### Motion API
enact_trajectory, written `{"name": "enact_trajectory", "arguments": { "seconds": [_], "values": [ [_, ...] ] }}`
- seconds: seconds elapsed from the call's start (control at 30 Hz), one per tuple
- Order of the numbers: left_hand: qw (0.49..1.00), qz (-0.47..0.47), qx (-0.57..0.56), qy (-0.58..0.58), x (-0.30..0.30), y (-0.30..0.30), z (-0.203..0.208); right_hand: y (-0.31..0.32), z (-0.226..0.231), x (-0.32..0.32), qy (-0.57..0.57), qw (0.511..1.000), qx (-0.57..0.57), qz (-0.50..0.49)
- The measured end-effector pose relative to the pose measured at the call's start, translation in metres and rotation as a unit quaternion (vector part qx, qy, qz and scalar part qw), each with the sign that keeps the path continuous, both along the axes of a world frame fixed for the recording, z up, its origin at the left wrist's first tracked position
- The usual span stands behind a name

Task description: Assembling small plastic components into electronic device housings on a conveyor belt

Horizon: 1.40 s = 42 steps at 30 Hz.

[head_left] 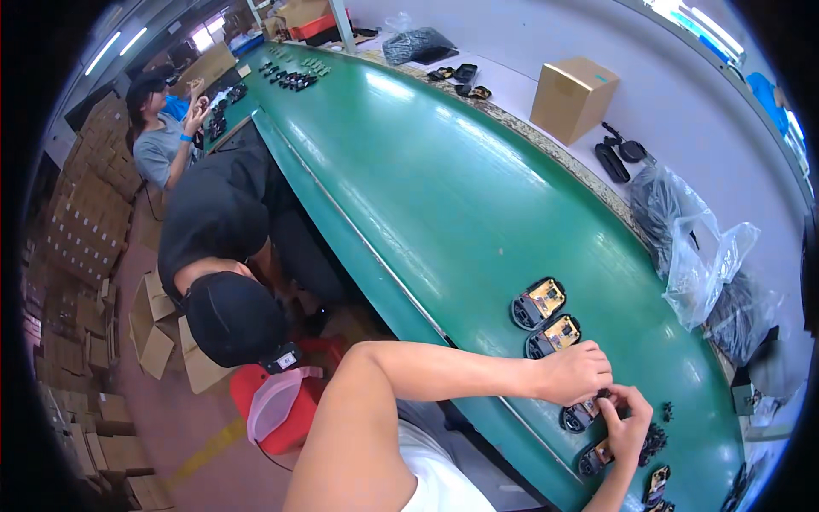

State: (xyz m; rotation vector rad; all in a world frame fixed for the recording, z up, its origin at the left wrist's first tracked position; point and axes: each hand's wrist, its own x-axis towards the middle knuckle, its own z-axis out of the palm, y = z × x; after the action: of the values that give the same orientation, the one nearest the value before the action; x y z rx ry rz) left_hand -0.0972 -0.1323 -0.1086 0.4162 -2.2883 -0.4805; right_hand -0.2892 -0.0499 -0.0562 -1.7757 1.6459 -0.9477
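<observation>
My left hand (578, 374) reaches across from the left, its fingers curled and closed over a black mouse base (576, 418) on the green belt. What its fingertips grip is hidden. My right hand (630, 420) meets it there, thumb and forefinger pinched on a small black part (603, 394). Two similar open mouse bases with yellowish circuit boards, one (539, 304) above the other (554, 334), lie just beyond my left hand. Another mouse base (595, 458) lies partly under my right hand. Beside that hand is a heap of small black parts (654, 444).
More black pieces (658, 485) lie near the lower edge. Along the right ledge are plastic bags (704, 264), a cardboard box (573, 101) and black parts (614, 158). A person in black (230, 222) bends down at the left, beside a red stool (290, 427).
</observation>
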Motion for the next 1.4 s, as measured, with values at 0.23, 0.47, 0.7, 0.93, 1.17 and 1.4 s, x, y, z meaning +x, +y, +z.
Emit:
{"name": "enact_trajectory", "arguments": {
  "seconds": [0.23, 0.47, 0.7, 0.93, 1.17, 1.4],
  "values": [
    [1.000, 0.008, 0.000, -0.018, 0.011, -0.007, 0.012, -0.013, 0.011, 0.009, -0.019, 1.000, 0.001, 0.018],
    [1.000, -0.029, 0.002, -0.005, 0.006, -0.008, 0.007, -0.003, 0.003, -0.001, -0.025, 1.000, 0.006, 0.007],
    [0.999, -0.026, 0.035, -0.009, 0.008, -0.008, 0.004, 0.001, 0.004, 0.006, -0.010, 0.999, -0.043, 0.006],
    [0.999, -0.028, 0.030, 0.005, -0.001, -0.008, 0.004, -0.023, 0.026, -0.015, -0.072, 0.972, 0.222, 0.018],
    [0.999, -0.012, 0.046, 0.013, -0.001, -0.011, -0.005, -0.006, 0.020, 0.008, 0.108, 0.993, 0.045, 0.019],
    [0.999, -0.017, 0.049, 0.008, -0.003, -0.007, -0.002, 0.001, 0.004, 0.005, 0.031, 0.999, -0.035, -0.005]
  ]
}}
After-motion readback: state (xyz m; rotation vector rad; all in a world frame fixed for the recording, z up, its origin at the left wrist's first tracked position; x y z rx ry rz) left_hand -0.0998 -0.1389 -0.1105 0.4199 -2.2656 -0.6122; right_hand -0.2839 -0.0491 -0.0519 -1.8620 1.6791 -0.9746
